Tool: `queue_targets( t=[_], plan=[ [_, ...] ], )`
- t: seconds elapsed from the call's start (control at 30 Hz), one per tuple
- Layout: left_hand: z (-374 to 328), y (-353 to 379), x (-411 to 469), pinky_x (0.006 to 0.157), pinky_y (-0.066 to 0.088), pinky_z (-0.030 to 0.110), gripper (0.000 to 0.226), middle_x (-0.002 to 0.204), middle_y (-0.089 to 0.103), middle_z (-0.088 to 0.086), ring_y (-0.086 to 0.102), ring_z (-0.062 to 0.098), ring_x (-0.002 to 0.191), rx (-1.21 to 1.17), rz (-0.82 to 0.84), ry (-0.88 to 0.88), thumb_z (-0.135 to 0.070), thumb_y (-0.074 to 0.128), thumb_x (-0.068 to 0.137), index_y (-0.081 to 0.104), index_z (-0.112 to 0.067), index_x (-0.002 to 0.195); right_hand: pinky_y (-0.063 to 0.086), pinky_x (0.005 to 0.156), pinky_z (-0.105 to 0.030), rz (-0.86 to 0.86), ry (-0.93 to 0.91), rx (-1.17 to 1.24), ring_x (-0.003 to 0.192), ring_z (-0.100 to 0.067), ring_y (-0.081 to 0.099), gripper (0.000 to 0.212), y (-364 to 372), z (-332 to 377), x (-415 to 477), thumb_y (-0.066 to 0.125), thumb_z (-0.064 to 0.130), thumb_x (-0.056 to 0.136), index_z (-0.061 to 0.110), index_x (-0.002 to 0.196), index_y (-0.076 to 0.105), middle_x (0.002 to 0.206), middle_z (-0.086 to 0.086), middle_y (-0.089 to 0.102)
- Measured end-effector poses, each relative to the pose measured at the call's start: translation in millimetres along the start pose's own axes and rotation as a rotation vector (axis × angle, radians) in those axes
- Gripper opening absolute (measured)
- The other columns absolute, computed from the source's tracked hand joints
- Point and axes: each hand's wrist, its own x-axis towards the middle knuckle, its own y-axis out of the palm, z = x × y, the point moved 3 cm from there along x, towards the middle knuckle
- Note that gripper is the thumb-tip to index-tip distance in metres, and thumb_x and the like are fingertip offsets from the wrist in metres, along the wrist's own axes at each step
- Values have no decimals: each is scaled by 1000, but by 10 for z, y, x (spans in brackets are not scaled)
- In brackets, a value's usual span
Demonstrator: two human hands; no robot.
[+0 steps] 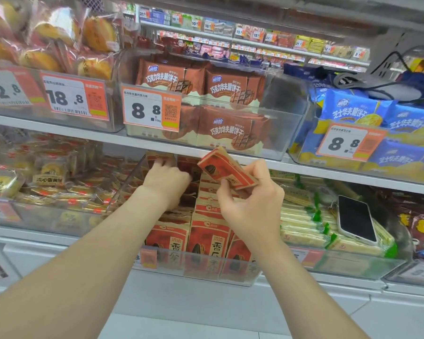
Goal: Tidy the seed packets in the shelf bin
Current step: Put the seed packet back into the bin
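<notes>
Head view, right hand (252,204) pinching one tilted red-and-tan paper seed packet (227,171), left hand (168,184) gripping one rear packet (158,156), three front packets (208,241) standing below both grips.

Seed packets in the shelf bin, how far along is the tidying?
Done: front packets stand upright in the clear bin. In hand: right hand holds a loose packet above it; left hand curls over a rear packet. Left: seat the loose packet, straighten the back rows.
</notes>
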Motion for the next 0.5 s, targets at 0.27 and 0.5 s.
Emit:
queue_targets(
  t=[0.27, 0.5],
  plan=[
    [87, 81, 23, 117, 21, 60, 71, 134, 68, 4, 44, 35, 138, -62, 30, -6, 4, 52, 98, 54, -42, 152, 41, 72, -2, 23, -17, -60, 76, -3, 64, 14, -26, -80, 5, 84, 17, 94, 13, 98, 71, 87, 9, 74],
    [176, 105, -82, 113, 22, 59, 61, 136, 68, -1, 40, 33, 138, -185, 94, -19, -7, 44, 108, 49, -45, 156, 55, 67, -15, 136, 55, 95, 84, -3, 72, 27, 92, 36, 4, 77, 15, 99, 16, 111, 53, 96, 10, 74]
  ],
)
